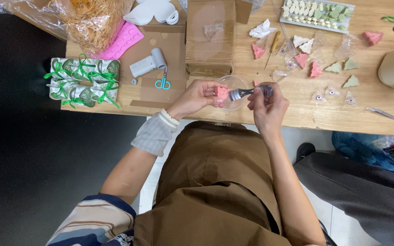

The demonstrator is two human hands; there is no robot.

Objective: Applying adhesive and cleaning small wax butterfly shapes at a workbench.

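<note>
A pink piece is held over a clear dish while a small tool touches it.

The left hand (197,96) pinches a small pink piece (222,93) between thumb and fingertips, closed firmly on it, just above a round clear dish (233,84) at the near edge of the wooden table (297,105). The piece is a soft salmon pink, matte and roughly wedge-shaped, much like the pink and pale green tree-shaped pieces (315,69) lying loose farther back on the table. The right hand (266,105) is curled shut around a short tool with a silver ferrule (241,94), whose tip meets the pink piece. To the left lie teal-handled scissors (163,83) on flattened cardboard, and wrapped packets tied with green ribbon (84,82).
</note>
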